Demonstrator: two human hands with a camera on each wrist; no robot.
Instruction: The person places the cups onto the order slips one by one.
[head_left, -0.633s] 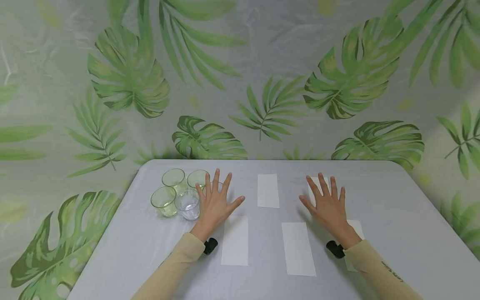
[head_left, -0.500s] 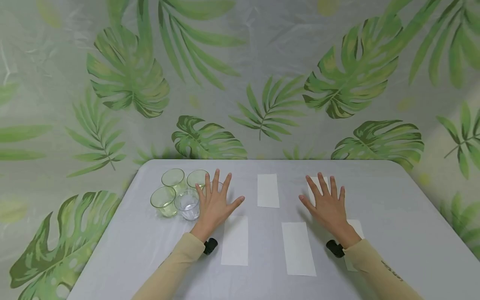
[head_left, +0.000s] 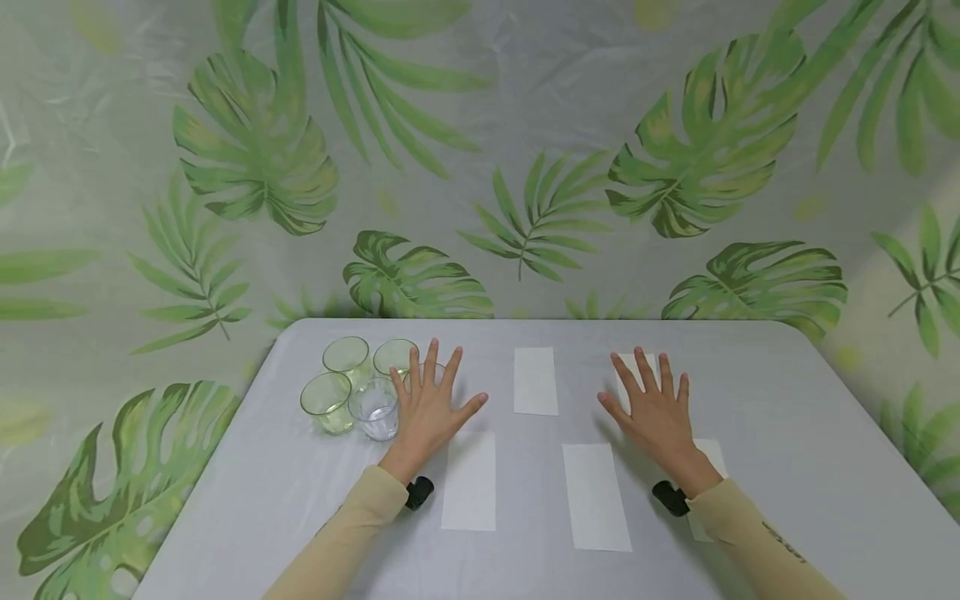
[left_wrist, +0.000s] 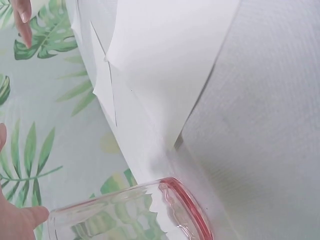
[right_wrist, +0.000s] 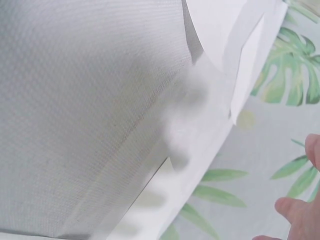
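In the head view my left hand (head_left: 429, 410) is held over the table with fingers spread, overlapping a glass tumbler (head_left: 435, 371) partly hidden behind them. Beside it on the left stand a clear tumbler (head_left: 377, 410) and green-tinted tumblers, one (head_left: 327, 404) at the front left. In the left wrist view, a clear glass tumbler (left_wrist: 115, 212) with a reddish base shows close to a fingertip of the left hand. My right hand (head_left: 658, 418), fingers also spread and holding nothing, hovers at the right, partly covering a white paper rectangle (head_left: 628, 388). Its fingers appear at the right edge of the right wrist view.
Several white paper rectangles lie in two rows: one at the back (head_left: 536, 382), others nearer, such as the left paper (head_left: 469, 482) and middle paper (head_left: 597, 498). The white-covered table (head_left: 525, 567) ends at a leaf-patterned backdrop (head_left: 525, 108). Both wrists carry small black cameras.
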